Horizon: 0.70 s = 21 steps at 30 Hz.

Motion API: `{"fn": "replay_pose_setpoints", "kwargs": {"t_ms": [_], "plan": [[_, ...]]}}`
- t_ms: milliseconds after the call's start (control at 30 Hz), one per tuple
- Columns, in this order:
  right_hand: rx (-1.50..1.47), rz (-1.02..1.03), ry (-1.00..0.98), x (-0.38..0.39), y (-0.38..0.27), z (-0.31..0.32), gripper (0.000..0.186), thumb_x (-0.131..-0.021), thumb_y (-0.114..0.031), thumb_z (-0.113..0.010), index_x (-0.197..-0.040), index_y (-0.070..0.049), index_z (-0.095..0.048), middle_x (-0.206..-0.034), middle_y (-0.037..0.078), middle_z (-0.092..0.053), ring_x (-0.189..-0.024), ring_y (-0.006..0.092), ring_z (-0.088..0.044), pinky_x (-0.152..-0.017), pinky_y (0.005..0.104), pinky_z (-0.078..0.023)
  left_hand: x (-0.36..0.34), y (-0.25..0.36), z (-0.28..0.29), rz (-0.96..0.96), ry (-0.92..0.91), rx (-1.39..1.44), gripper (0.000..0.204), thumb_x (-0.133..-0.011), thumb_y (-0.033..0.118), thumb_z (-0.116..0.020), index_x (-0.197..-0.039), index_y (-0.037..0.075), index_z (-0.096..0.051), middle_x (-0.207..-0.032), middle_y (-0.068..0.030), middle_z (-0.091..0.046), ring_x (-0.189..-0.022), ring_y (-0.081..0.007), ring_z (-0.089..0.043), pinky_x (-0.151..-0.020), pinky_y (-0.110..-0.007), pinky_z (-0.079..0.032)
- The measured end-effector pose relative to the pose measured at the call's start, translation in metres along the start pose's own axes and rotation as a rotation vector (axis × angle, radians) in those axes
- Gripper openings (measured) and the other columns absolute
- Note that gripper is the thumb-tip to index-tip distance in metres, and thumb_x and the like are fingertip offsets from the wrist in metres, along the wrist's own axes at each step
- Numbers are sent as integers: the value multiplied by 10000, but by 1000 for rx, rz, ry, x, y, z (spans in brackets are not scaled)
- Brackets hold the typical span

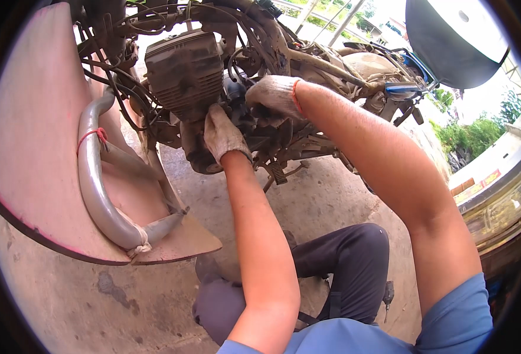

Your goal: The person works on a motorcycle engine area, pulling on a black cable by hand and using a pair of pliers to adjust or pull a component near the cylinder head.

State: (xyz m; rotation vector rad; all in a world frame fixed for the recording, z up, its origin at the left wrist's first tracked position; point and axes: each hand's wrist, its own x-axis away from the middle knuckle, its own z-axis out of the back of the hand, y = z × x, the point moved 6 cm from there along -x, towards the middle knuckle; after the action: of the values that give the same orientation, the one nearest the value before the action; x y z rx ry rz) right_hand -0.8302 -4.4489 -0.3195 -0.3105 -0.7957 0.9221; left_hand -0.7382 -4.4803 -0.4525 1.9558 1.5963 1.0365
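Note:
Both my hands wear off-white work gloves and reach into a dirty motorcycle. My left hand is against the lower rear of the finned engine. Its fingers are bunched and point upward, with whatever they grip hidden. Slightly higher and to the right, my right hand is curled beside the dark parts behind the engine cylinder. An orange band circles that glove's cuff. What the right fingers close on is in shadow and cannot be made out.
A large pale panel stands at the left, with a grey bent tube tied to it. Cables hang around the engine. A foot peg juts below. A thin-shafted tool lies on the concrete floor by my knee.

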Motion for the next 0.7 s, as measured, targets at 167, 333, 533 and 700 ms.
{"fn": "replay_pose_setpoints", "kwargs": {"t_ms": [167,333,533,700], "plan": [[340,15,-103,11,-42,22,160,-817,-109,-576,-721,-35,-680,-607,57,-623,-512,160,-573,-465,317,-417,12,13,-2,-6,5,-81,593,-974,449,-510,-1313,-22,-634,-1195,-83,-689,-1019,-214,-603,-955,-353,-458],[144,-10,211,-25,25,4,256,-887,-189,-539,-866,26,-676,-739,126,-678,-542,208,-610,-492,376,-477,6,7,-4,-43,20,-54,577,-967,464,-517,-1262,-7,-671,-1153,-132,-723,-1003,-240,-644,-934,-360,-484],[215,37,-40,-23,0,18,202,-890,-186,-576,-819,-35,-691,-696,86,-658,-570,175,-608,-542,308,-518,13,6,-4,45,-14,74,573,-972,441,-554,-1303,-21,-633,-1196,-89,-676,-997,-217,-607,-937,-368,-483],[671,151,-50,3,-51,12,220,-842,-153,-545,-718,-43,-689,-596,84,-609,-521,193,-572,-526,349,-438,1,12,3,-11,30,-46,623,-957,498,-503,-1304,1,-648,-1193,-107,-715,-1024,-230,-637,-940,-373,-484]]}}
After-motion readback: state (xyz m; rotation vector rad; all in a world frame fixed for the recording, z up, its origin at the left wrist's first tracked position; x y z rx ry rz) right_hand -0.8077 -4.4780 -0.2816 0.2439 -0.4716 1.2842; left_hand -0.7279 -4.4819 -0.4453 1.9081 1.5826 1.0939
